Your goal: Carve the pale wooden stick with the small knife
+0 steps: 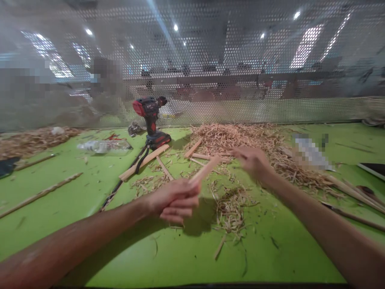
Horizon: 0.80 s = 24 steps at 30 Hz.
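My left hand [179,200] is closed around a flat strip of pale wood [207,168], which points up and to the right above the table. My right hand [252,160] is at the front edge of a large heap of wood shavings [234,136], smeared by motion. Whether its fingers hold anything does not show. Just left of it, short wooden pieces [194,148] lie against the heap. Between my forearms a smaller pile of curled shavings [233,208] lies on the green table [180,265].
A red and black cordless drill [152,120] stands upright behind a wooden slat [144,162]. Left of it lies a clear plastic bottle [104,146]. Thin sticks [42,194] and a dark-bladed tool [351,214] flank my arms. A perforated metal screen [240,108] closes off the back.
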Tool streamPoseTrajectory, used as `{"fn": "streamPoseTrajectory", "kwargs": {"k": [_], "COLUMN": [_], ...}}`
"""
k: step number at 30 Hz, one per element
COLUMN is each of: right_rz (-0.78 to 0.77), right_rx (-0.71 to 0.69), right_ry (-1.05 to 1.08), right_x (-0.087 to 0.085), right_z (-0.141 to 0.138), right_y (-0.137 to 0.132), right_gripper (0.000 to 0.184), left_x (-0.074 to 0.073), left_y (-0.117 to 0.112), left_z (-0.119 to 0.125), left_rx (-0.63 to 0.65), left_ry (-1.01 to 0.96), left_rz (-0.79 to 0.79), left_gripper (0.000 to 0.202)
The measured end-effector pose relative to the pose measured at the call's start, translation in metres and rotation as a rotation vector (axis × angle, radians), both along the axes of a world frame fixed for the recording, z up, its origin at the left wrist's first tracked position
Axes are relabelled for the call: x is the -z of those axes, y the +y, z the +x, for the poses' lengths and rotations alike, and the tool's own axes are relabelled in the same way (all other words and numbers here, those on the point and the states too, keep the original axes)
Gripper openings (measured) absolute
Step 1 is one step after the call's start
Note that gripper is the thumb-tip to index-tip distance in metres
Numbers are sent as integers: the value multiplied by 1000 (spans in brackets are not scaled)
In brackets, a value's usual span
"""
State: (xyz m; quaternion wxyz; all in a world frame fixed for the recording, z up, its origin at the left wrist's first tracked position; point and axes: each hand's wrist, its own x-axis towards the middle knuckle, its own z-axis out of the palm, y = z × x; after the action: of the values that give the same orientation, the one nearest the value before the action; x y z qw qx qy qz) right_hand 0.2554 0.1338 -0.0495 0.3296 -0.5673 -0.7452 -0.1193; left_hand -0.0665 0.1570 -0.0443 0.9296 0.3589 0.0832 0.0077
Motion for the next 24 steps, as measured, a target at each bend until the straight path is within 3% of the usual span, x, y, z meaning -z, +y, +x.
{"fn": "streamPoseTrajectory", "kwargs": {"k": [2,4,6,9,14,19,24], "right_rz": [58,155,174,122,54,136,130], "right_rx": [93,152,112,-86,-278,-309,-206], "right_ry": [88,182,215,211,147,-2,-190], "right_x": [-3,-9,-15,-20,-18,-10,-6], "right_z": [24,33,24,-11,-52,-66,-60], "right_y": [4,7,7,1,-15,-19,-16], "right_gripper": [37,34,31,25,23,25,30], "left_x": [-2,-3,-2,1,3,2,-3], "left_y": [-1,2,7,12,11,10,11], "left_z": [-4,-4,-2,2,2,2,3], "left_rx": [64,29,9,16,-21,-42,-43], "left_ry": [-21,-41,-44,-43,-57,-57,-20], "left_rz": [47,60,54,37,10,-6,-17], "left_gripper": [30,30,31,31,33,34,32]}}
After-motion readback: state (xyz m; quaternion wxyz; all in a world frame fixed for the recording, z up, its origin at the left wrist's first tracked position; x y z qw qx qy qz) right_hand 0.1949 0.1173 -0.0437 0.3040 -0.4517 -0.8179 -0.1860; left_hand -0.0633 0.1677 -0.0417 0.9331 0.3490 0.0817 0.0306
